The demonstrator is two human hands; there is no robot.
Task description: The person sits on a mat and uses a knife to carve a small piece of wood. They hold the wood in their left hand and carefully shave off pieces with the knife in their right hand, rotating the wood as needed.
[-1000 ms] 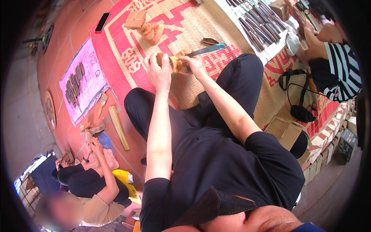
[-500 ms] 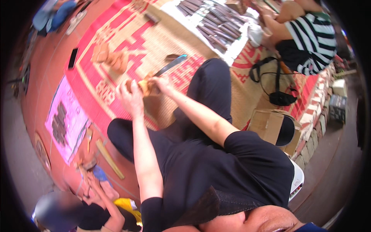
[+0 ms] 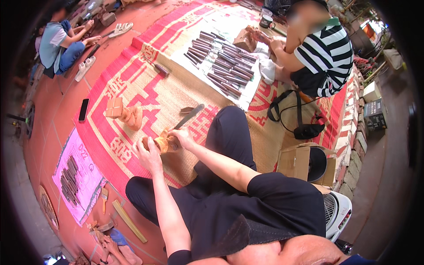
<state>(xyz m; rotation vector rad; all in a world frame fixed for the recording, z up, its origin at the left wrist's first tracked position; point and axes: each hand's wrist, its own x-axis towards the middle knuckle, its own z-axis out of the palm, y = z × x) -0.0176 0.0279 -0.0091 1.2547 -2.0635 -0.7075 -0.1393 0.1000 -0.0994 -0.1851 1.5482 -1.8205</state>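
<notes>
My left hand [image 3: 149, 155] is closed around one end of a yellow-brown carved wooden piece [image 3: 165, 144], held above the mat between my knees. My right hand [image 3: 182, 138] is closed at the other end of the piece. From its fingers a long, flat, dark blade-like tool [image 3: 190, 116] points up and to the right; its exact kind is unclear. Just beyond lies a small brown oval piece [image 3: 186, 110]. Farther left on the mat, another carved wooden figure [image 3: 131, 117] lies with its square block base [image 3: 114, 107].
Around me spreads a red-and-straw woven mat [image 3: 176, 81]. Many dark sticks [image 3: 229, 66] lie on a white sheet, beside a person in a striped shirt [image 3: 324, 53]. A phone [image 3: 83, 109], pink sheet [image 3: 84, 176], brush [image 3: 104, 201], black bag [image 3: 309, 130] and cardboard box [image 3: 293, 162] surround me.
My view has shifted, so the scene sits lower and shows more of the far side. Both hands keep hold; the dark tool now points up more steeply.
</notes>
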